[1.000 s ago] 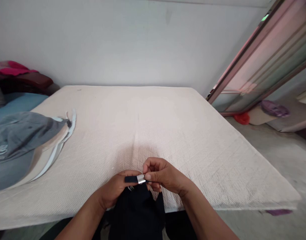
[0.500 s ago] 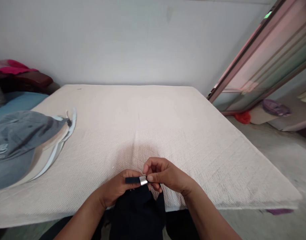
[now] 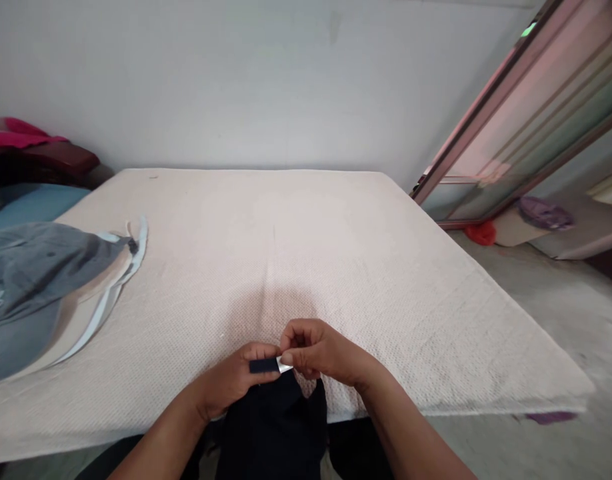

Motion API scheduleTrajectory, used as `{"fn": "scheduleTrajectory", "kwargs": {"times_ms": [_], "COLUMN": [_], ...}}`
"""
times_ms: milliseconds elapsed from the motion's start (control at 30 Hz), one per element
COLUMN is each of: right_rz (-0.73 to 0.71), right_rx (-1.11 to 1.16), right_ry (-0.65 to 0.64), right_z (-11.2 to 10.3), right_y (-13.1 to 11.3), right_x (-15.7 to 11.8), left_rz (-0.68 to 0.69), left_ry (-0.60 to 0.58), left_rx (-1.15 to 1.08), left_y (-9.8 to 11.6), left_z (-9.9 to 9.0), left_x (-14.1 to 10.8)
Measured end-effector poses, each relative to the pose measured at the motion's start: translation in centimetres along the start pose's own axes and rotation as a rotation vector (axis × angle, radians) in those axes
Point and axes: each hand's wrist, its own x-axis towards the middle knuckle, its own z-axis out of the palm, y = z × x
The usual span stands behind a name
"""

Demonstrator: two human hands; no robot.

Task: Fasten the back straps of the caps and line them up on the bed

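A dark navy cap point(image 3: 271, 433) hangs at the front edge of the table, its back strap point(image 3: 263, 366) held up in front of me. My left hand point(image 3: 231, 377) is closed on the left part of the strap, with the fingers behind it and the thumb below. A shiny metal buckle point(image 3: 284, 364) sits on the strap between my hands. My right hand point(image 3: 319, 350) pinches the buckle, thumb in front, and partly covers it. Part of the strap to the right is hidden by the fingers.
A grey cap point(image 3: 51, 267) lies on top of a beige cap with a white edge point(image 3: 93, 320) at the left. Under them is a table with a cream textured cover point(image 3: 386, 280). Behind are a pale wall point(image 3: 236, 80) and a sliding door frame point(image 3: 491, 100).
My right thumb has moved left from beside the buckle onto it, covering part of it. My left hand keeps its grip on the strap. The view has shifted slightly.
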Motion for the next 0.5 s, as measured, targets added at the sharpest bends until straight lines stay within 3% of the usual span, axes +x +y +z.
{"fn": "scheduleTrajectory", "kwargs": {"times_ms": [100,167,500], "right_rz": [-0.006,-0.001,-0.021], "right_rx": [0.009,0.025,0.055], "right_ry": [-0.009,-0.012,0.014], "right_z": [-0.1,-0.2,-0.3], "right_y": [0.0,0.0,0.5], "right_x": [0.0,0.0,0.3], "left_rz": [-0.075,-0.066,-0.057], "left_ry": [-0.199,-0.25,-0.139], "left_rx": [-0.134,-0.184,-0.173], "left_y": [0.4,0.7,0.7], "left_z": [0.3,0.6,1.4], "left_x": [-0.3,-0.3,0.1]}}
